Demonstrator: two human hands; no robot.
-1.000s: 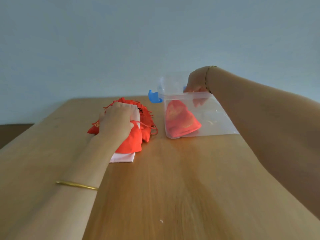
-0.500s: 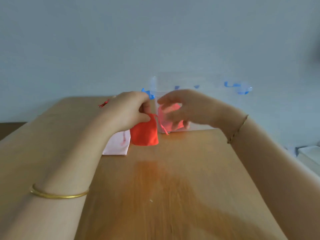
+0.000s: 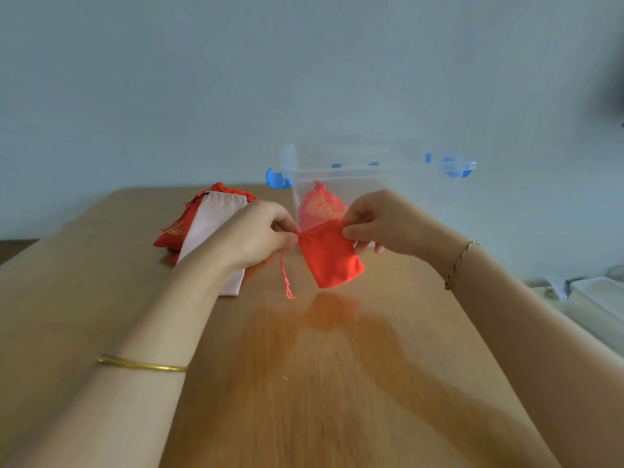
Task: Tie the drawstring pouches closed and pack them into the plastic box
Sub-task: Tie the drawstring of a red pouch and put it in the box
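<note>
A small red drawstring pouch hangs above the wooden table between my hands. My left hand pinches its top left corner, and a red cord dangles below that hand. My right hand pinches the top right corner. Behind them stands the clear plastic box with blue latches; one tied red pouch with gold print lies inside it. A pile of red pouches and a pale pink pouch lie at the left.
The box's clear lid stands open at the back, with blue clips. White containers sit off the table's right edge. A grey wall rises behind the table's far edge.
My right hand left the box rim and came to the pouch. My left hand lifted one red pouch off the pile and brought it to the middle. Both hands now hold its mouth.
</note>
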